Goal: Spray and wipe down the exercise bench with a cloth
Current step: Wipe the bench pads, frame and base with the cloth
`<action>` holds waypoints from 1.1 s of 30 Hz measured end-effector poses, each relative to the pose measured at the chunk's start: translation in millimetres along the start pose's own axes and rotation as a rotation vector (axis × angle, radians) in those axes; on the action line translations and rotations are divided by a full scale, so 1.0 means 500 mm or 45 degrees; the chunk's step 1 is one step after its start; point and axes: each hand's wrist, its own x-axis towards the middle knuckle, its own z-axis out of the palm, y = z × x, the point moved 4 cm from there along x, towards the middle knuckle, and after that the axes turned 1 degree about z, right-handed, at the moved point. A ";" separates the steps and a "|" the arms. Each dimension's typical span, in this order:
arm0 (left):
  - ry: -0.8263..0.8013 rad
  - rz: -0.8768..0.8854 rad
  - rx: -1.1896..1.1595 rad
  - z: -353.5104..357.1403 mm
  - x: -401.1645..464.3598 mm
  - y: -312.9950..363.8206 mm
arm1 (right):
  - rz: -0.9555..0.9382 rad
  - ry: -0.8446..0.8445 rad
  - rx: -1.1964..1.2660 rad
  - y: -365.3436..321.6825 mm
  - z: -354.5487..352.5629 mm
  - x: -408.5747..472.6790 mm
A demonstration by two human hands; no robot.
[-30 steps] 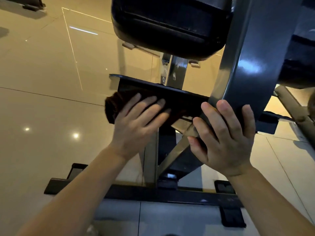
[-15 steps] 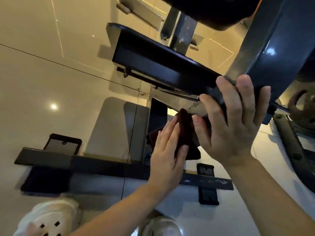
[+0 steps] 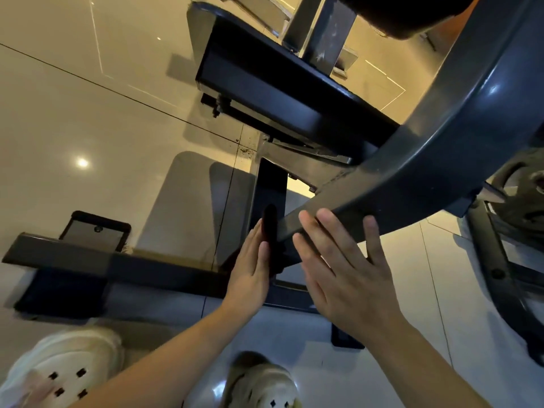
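cloth (image 3: 270,240): dark, pressed by left hand (image 3: 250,272), fingers straight, against the upright post of the bench frame (image 3: 441,160), low near the floor bar
right hand (image 3: 347,269): spread flat on the slanted beam, bracing
risk: cloth, pinned only by flat fingers, may slip off the narrow post
risk: knuckles could catch the bracket edge above

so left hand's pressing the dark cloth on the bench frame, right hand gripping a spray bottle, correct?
Not quite. The head view shows the right hand holds no spray bottle; its straight fingers rest on the grey frame beam. The left hand does press the dark cloth against the frame.
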 end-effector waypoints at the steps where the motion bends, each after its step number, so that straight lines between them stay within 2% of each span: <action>1: -0.007 0.064 -0.011 0.005 -0.005 0.017 | -0.048 -0.005 -0.034 0.004 0.004 -0.004; 3: -0.044 0.236 0.054 0.016 -0.015 0.049 | -0.151 0.001 -0.118 0.020 0.009 -0.009; 5: -0.055 0.278 0.090 0.020 -0.013 0.045 | -0.247 0.019 -0.194 0.031 0.015 -0.007; 9: -0.075 -0.213 -0.041 0.003 0.044 -0.027 | -0.254 0.093 -0.309 0.014 0.049 0.015; 11: -0.092 -0.281 -0.031 -0.003 0.070 -0.035 | -0.234 0.131 -0.365 0.007 0.067 0.013; 13: -0.004 -0.334 -0.066 -0.002 0.085 -0.030 | -0.246 0.181 -0.414 0.010 0.075 0.015; 15: 0.172 -0.547 -0.320 -0.002 0.092 -0.046 | -0.235 0.220 -0.429 0.011 0.075 0.014; 17: 0.316 -0.534 -0.370 -0.013 0.100 -0.057 | -0.235 0.250 -0.445 0.007 0.080 0.012; 18: 0.332 -0.503 -0.339 -0.016 0.104 -0.052 | -0.242 0.256 -0.438 0.005 0.081 0.013; 21: 0.182 -0.305 -0.027 -0.015 0.107 -0.049 | -0.252 0.245 -0.380 0.007 0.087 0.010; 24: 0.079 -0.331 0.025 -0.025 0.091 -0.067 | -0.233 0.256 -0.324 0.000 0.089 0.008; 26: 0.152 -0.364 -0.007 -0.037 0.084 -0.065 | -0.195 0.271 -0.242 -0.002 0.091 0.008; 28: 0.288 -0.346 -0.175 -0.038 0.080 -0.041 | -0.188 0.248 -0.198 -0.003 0.094 0.008; 30: 0.396 -0.133 -0.317 -0.037 0.086 0.002 | -0.173 0.223 -0.142 -0.002 0.098 0.001; 31: 0.401 0.063 -0.287 -0.037 0.098 0.024 | -0.165 0.211 -0.120 -0.002 0.096 0.002; 33: 0.230 0.376 0.023 -0.026 0.145 0.036 | -0.172 0.181 -0.092 -0.002 0.096 0.003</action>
